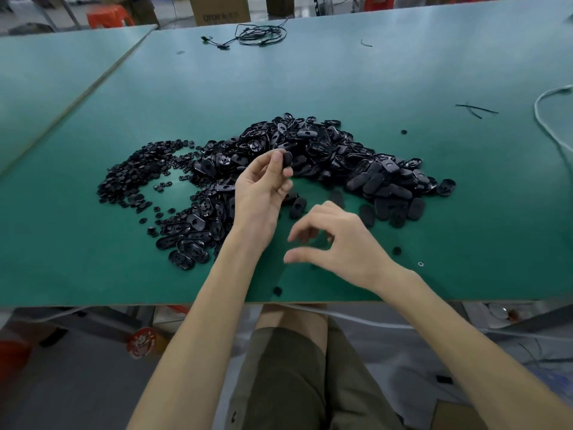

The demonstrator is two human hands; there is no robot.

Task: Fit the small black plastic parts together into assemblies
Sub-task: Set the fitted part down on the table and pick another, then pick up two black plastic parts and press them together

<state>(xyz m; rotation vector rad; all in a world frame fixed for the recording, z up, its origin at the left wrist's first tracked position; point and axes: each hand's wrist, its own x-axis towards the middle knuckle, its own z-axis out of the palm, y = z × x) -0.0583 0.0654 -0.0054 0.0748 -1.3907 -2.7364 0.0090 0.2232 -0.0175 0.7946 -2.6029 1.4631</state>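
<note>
A big heap of black oval plastic shells (pixel 325 150) lies mid-table. To its left spreads a pile of small black round parts (pixel 136 172). My left hand (pixel 263 187) is raised over the near edge of the heap and pinches one black oval part (pixel 287 159) between thumb and fingertips. My right hand (pixel 335 240) hovers lower and nearer, blurred, with its fingers loosely curled and nothing visible in them. More oval shells (pixel 192 240) lie left of my left forearm.
The green table (pixel 434 212) ends at a front edge just below my forearms. A black cable bundle (pixel 254 37) lies at the back and a white cord (pixel 548 119) at the right. Stray small parts (pixel 397 250) dot the table's near right.
</note>
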